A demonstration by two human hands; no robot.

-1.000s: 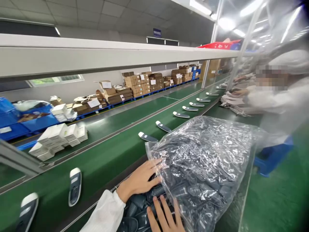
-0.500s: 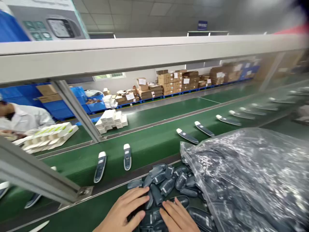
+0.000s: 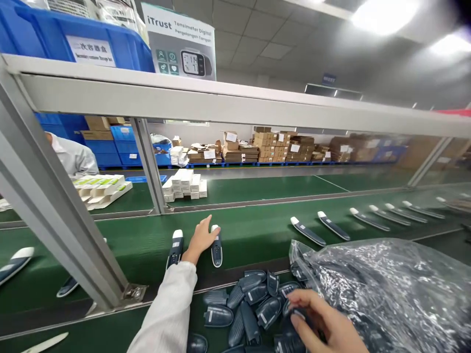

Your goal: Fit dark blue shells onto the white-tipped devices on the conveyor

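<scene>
Shelf carton [image 3: 180, 46] reads "iTrust" — "Tensimeter Digital".

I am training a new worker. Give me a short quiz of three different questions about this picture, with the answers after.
1. True or false: the left hand lies on the green conveyor belt, touching a dark device with a white tip.
2. Multiple choice: the right hand rests on A) a white carton, B) the pile of dark shells, C) a blue bin.
3. Fill in: right of the pile lies a clear plastic ____ filled with dark parts.

Key: 1 true; 2 B; 3 bag.
</scene>
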